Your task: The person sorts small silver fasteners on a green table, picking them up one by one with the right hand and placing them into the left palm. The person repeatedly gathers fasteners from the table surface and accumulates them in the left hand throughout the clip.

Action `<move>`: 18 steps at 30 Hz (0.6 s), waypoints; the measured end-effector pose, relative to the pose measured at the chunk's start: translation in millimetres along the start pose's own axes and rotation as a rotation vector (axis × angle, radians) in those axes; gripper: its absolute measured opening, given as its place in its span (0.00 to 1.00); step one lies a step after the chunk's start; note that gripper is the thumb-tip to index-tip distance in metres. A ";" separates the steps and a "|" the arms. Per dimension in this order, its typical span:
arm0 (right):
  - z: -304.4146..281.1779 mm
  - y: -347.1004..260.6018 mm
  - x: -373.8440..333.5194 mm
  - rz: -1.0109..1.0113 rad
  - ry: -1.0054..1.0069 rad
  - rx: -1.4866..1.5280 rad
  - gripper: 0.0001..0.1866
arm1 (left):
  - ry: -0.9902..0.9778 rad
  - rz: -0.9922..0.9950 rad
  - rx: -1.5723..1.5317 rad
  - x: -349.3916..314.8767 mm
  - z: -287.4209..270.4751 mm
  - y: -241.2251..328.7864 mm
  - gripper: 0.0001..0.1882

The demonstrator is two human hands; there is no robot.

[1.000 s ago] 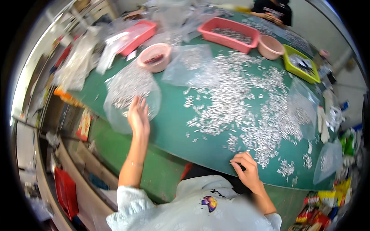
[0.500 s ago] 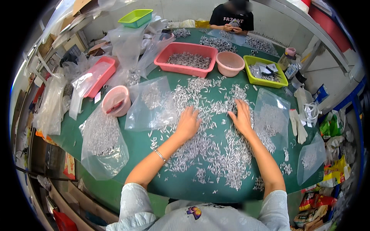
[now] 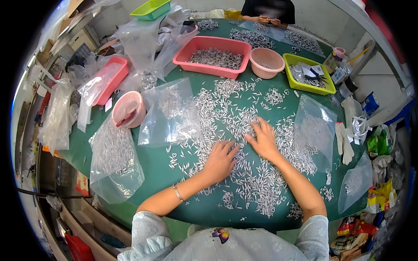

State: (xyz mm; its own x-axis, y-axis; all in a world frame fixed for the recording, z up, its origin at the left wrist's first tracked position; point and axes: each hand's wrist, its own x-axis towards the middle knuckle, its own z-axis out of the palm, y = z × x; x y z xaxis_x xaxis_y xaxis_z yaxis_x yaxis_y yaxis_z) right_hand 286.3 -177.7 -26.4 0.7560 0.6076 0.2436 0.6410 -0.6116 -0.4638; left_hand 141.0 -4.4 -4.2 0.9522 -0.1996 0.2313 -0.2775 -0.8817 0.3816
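Small silver pointed metal pieces (image 3: 261,186) lie spread in a loose heap over the middle of the green table (image 3: 150,167). Palm down with fingers stretched, my left hand (image 3: 220,162) rests on the near part of the heap. A metal bangle circles that wrist. My right hand (image 3: 264,140) lies a little farther off to the right, fingers apart, its tips touching the pieces. Neither hand grips anything. A clear plastic bag (image 3: 172,114) holding small metal parts is left of the heap, and another clear bag (image 3: 314,130) of parts lies on the right.
Behind the heap stand a pink tray (image 3: 213,42) of metal rings, a pink bowl (image 3: 267,58) and a yellow-green basket (image 3: 310,74). At left are a pink cup (image 3: 129,108) and a filled bag (image 3: 114,156). White gloves (image 3: 343,143) lie right. Across the table a person handles something small.
My left hand has slid nearer to me and slightly right. The right hand has moved left and nearer, and loose pieces have shifted beneath the hands. My view has tipped downward slightly.
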 end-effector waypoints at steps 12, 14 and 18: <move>-14.2 -93.0 -102.2 -0.172 -0.217 0.179 0.26 | 0.015 0.084 -0.139 -75.2 -12.7 34.1 0.18; -12.8 -99.3 -117.1 -0.234 -0.231 0.123 0.31 | 0.009 0.050 -0.157 -89.0 -16.8 41.4 0.22; -19.0 -120.1 -146.5 -0.321 -0.251 0.045 0.37 | -0.033 0.012 -0.090 -116.3 -19.5 49.2 0.23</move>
State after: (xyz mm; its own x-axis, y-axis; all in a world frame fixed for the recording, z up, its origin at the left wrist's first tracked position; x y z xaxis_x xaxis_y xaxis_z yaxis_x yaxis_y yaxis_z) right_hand 101.0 -203.0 9.7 0.4593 0.8720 0.1693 0.8282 -0.3515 -0.4365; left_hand 14.0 -16.2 5.2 0.9521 -0.2248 0.2072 -0.2975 -0.8374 0.4586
